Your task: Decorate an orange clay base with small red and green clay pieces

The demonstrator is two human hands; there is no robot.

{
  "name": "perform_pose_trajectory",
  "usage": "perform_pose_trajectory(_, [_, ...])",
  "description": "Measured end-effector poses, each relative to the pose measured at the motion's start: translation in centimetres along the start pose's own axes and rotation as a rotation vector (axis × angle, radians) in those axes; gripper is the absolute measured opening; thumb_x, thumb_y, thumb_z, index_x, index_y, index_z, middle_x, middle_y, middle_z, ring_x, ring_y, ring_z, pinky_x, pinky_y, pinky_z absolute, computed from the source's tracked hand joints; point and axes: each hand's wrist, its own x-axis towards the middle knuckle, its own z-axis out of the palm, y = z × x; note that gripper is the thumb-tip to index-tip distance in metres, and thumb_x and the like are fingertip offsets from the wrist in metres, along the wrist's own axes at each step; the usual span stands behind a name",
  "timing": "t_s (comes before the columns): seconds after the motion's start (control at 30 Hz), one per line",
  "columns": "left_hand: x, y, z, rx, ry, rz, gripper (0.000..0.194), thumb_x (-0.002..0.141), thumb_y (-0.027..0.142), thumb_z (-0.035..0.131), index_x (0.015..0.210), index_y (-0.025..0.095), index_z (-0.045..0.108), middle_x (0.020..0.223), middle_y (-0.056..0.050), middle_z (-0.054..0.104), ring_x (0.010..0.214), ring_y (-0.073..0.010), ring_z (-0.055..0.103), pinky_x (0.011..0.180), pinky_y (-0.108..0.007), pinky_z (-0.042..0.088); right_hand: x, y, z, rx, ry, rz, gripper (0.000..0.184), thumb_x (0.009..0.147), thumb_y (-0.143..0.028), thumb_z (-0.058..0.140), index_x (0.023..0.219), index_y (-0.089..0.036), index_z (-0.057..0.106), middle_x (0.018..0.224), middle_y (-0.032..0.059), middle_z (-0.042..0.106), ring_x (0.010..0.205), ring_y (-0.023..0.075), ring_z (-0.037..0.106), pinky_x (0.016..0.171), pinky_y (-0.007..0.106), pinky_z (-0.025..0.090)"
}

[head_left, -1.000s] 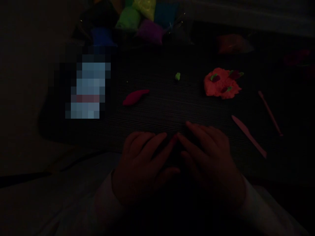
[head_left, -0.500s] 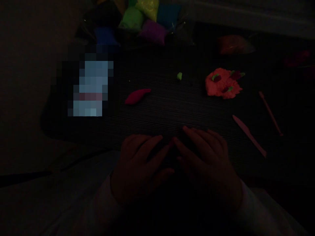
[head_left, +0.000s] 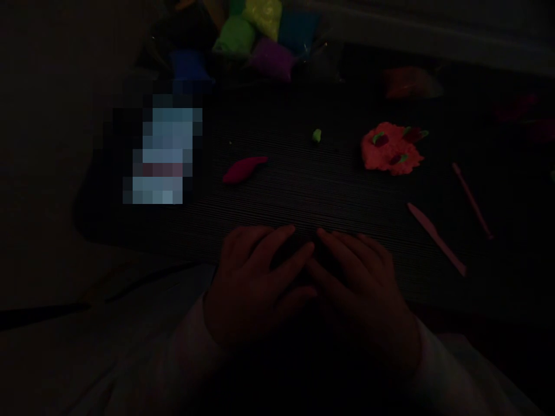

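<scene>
In very dim light, my left hand (head_left: 255, 277) and my right hand (head_left: 362, 283) meet at the near edge of a dark, fine-lined table (head_left: 277, 199). Their index fingertips come together, fingers bent inward. Anything small between them is lost in shadow. Beyond my left hand lies a pink-red clay piece (head_left: 243, 170), plump with a thin tail. A small green clay lump (head_left: 317, 136) sits farther back. To the right is a flattened, ragged orange-red clay piece (head_left: 392, 162) bearing dark red bits with green tips.
Right of my hands lie a pink plastic knife (head_left: 437, 239) and a thin pink clay tool (head_left: 472, 200). A blurred-out bright rectangle (head_left: 167, 150) is at left. Bagged clay packs, including a purple one (head_left: 273, 59), line the back, with an orange-red packet (head_left: 410, 82) farther right.
My left hand has shifted right and slightly up, and my right hand slightly left, so the fingertips overlap more. The view has moved a little; the clay pieces and tools stay in place.
</scene>
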Motion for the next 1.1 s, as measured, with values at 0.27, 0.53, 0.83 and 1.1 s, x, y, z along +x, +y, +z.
perform_pose_trajectory(0.27, [-0.5,-0.3,-0.3,0.003,-0.02,0.034,0.036,0.082,0.041,0.045,0.106,0.019,0.06,0.113,-0.012,0.051,0.097,-0.0266,0.043,0.082,-0.045,0.035,-0.7,0.5,-0.5,0.086,0.011,0.005,0.023,0.08,-0.022,0.05,0.101,-0.02,0.061,0.117,0.0114,0.055,0.106,0.025,0.049,0.091,0.05,0.035])
perform_pose_trajectory(0.53, [-1.5,-0.4,-0.5,0.021,-0.039,0.06,0.038,0.082,0.04,0.044,0.112,0.02,0.056,0.114,-0.012,0.049,0.097,-0.0269,0.041,0.082,-0.046,0.036,-0.3,1.2,-0.7,0.127,0.033,0.073,0.024,0.079,-0.017,0.052,0.101,-0.014,0.06,0.116,0.0147,0.054,0.107,0.0258,0.048,0.088,0.048,0.039])
perform_pose_trajectory(0.83, [-2.5,-0.8,-0.2,-0.05,0.009,0.07,0.032,0.081,0.036,0.049,0.107,0.021,0.057,0.115,-0.011,0.05,0.1,-0.0262,0.042,0.084,-0.046,0.037,1.3,0.3,0.3,0.163,0.018,0.141,0.013,0.08,-0.025,0.054,0.086,-0.021,0.065,0.105,0.0041,0.064,0.104,0.0222,0.052,0.092,0.046,0.035])
perform_pose_trajectory(1.1, [-0.5,0.7,-1.5,-0.379,0.083,-0.278,0.021,0.078,0.023,0.056,0.099,0.02,0.06,0.092,-0.005,0.064,0.089,-0.0174,0.056,0.075,-0.032,0.048,1.1,0.8,-0.9,0.475,0.105,0.162,0.013,0.078,-0.02,0.057,0.089,-0.022,0.061,0.098,0.0047,0.063,0.097,0.0185,0.057,0.085,0.039,0.046])
